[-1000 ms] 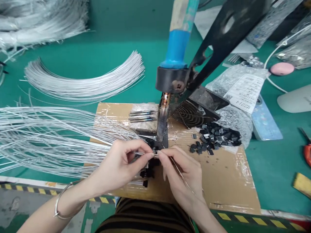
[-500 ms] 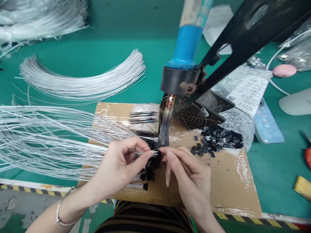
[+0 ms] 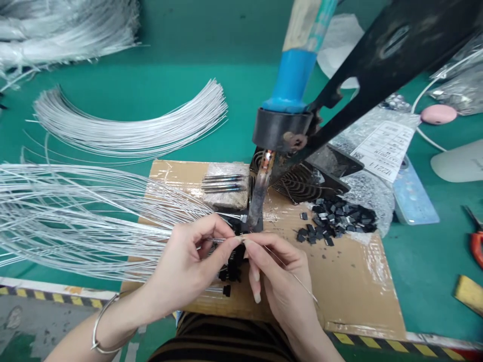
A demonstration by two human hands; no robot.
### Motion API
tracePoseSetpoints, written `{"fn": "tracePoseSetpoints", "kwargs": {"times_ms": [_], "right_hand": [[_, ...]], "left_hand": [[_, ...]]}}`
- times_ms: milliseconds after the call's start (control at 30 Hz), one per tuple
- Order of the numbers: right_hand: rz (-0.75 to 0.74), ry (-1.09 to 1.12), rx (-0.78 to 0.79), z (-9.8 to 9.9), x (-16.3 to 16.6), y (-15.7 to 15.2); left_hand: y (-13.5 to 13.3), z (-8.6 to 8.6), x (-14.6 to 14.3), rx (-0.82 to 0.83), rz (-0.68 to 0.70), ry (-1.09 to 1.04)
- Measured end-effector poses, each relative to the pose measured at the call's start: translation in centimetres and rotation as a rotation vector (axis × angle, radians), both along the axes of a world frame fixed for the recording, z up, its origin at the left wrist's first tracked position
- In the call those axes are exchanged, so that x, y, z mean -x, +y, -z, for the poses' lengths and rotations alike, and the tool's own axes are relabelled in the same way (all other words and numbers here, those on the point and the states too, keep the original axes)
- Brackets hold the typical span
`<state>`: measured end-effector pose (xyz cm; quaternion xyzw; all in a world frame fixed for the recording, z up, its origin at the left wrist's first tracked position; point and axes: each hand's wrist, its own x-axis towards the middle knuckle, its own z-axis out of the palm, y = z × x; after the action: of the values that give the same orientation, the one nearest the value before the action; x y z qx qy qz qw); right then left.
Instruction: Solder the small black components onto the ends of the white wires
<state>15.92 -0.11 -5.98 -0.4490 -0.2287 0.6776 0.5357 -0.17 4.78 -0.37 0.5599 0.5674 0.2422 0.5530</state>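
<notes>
My left hand (image 3: 206,256) is closed in a pinch on thin white wire (image 3: 216,240), its ends pointing right. My right hand (image 3: 281,271) pinches too, its fingertips meeting the left ones. A thin silvery strand of solder wire (image 3: 306,287) runs back from those fingertips across the hand. Just above the fingertips is the dark tip of a soldering iron (image 3: 258,198), its blue handle (image 3: 290,78) held in a black stand. Beneath the hands lie small black connectors (image 3: 228,271) with white wires leading left. The exact joint between my fingertips is hidden.
Long white wires (image 3: 75,221) spread over the left side, with a curved bundle (image 3: 132,133) behind. Loose black pieces (image 3: 339,218) are heaped on the cardboard (image 3: 354,286) at right. Dark rods lie on a block (image 3: 226,201). The black stand arm (image 3: 362,75) slants overhead. Red-handled pliers (image 3: 477,246) lie far right.
My right hand has moved left, and its fingertips now meet those of my left hand. The left hand keeps its pinch. The view has shifted slightly.
</notes>
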Motion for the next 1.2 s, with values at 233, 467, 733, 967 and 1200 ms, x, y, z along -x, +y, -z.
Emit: {"fn": "tracePoseSetpoints", "kwargs": {"times_ms": [233,467,733,967,1200], "right_hand": [[0.005,-0.014,0.009,0.0,-0.2,-0.2],[-0.071,0.08,0.063,0.0,-0.6,0.1],[-0.059,0.082,0.081,-0.2,-0.7,0.1],[-0.025,0.065,0.095,-0.5,-0.3,0.2],[0.046,0.056,0.116,-0.8,0.7,0.1]], "left_hand": [[-0.1,0.2,0.0,-0.046,0.013,0.012],[-0.1,0.0,0.2,-0.029,0.049,0.009],[-0.1,0.2,0.0,-0.04,0.042,-0.007],[-0.5,0.6,-0.1,-0.159,0.006,0.058],[-1.1,1.1,-0.4,-0.32,-0.044,0.086]]}}
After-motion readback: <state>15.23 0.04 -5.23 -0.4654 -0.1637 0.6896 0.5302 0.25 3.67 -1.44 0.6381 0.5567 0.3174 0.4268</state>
